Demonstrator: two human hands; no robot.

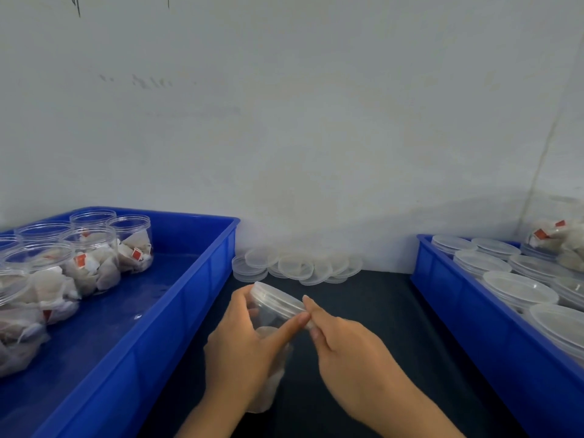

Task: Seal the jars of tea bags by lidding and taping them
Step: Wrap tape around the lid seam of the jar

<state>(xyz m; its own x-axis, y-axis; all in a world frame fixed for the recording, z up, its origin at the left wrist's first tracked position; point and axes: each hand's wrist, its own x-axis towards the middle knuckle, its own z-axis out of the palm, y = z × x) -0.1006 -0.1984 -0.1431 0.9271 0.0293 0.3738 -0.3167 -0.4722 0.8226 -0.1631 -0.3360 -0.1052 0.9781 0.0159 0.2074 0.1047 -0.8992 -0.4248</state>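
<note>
Head view looking down on a dark work mat (363,327), between two blue trays. Gripping a clear jar (271,358) of tea bags low in the middle, tilted with its top away, left hand (243,346) wrapped round the body with thumb stretched up toward the rim. Wearing a clear lid (278,300) already, seated on the jar mouth. Right hand (350,346) pinching at the lid's near edge, fingertips curled against the rim right where the left thumb is reaching; whether pinching a strip of clear tape or only the lid edge, not telling from this picture, since no tape or roll is plainly showing.

Judging the step as either finishing the lidding or starting the taping across the lid-to-jar seam. Doing it well probably means: holding the jar firmly with the left so nothing turns, checking the lid is sitting level all round before any tape goes on, then pressing tape flat across the seam with the thumb and smoothing outward to avoid wrinkles.

Waiting in the left blue tray (202,279): open jars (94,248) stuffed with tea bags, no lids on. Lying loose against the wall (316,121) beyond the hands: spare lids (294,267) in an overlapping heap. Filling the right blue tray (442,279): lidded jars (518,287) packed close.
</note>
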